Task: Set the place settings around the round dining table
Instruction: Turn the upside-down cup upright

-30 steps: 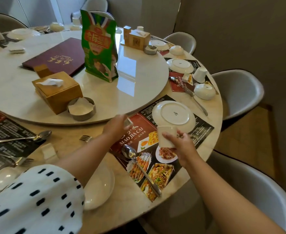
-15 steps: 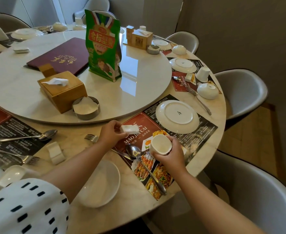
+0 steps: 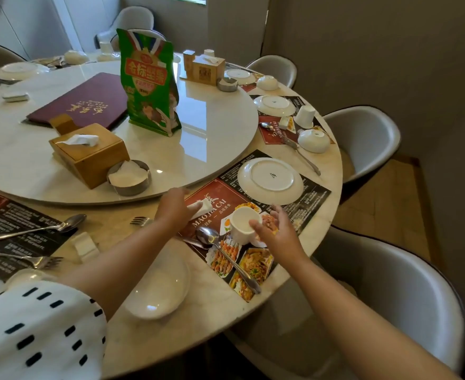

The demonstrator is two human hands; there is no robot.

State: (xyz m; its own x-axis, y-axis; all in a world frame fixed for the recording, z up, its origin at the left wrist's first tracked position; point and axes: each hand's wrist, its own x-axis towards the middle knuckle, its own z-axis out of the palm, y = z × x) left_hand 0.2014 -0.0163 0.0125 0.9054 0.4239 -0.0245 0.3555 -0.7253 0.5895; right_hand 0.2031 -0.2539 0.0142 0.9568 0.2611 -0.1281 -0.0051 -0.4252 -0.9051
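Observation:
A white cup [image 3: 243, 224] stands upright on the printed placemat [image 3: 316, 196] at the table's near right. My right hand [image 3: 277, 231] is beside it with fingers spread, only the thumb at its rim. My left hand [image 3: 175, 208] holds a small white cutlery rest [image 3: 201, 208] down on the mat's red part. A white plate [image 3: 271, 180] lies face down behind the cup. A spoon [image 3: 225, 256] lies on the mat, a fork [image 3: 140, 221] pokes out left of my wrist, and a white bowl [image 3: 157, 289] sits near the table edge under my left forearm.
The marble turntable [image 3: 212, 138] carries a wooden tissue box [image 3: 88, 153], a metal dish [image 3: 129, 178], a green bag [image 3: 147, 83] and a maroon menu [image 3: 83, 101]. Other place settings lie left and far right. Grey chairs [image 3: 406, 292] [image 3: 368, 138] ring the table.
My right hand turned the cup upright, set it on the mat and opened its fingers. My left hand lowered the white rest onto the mat.

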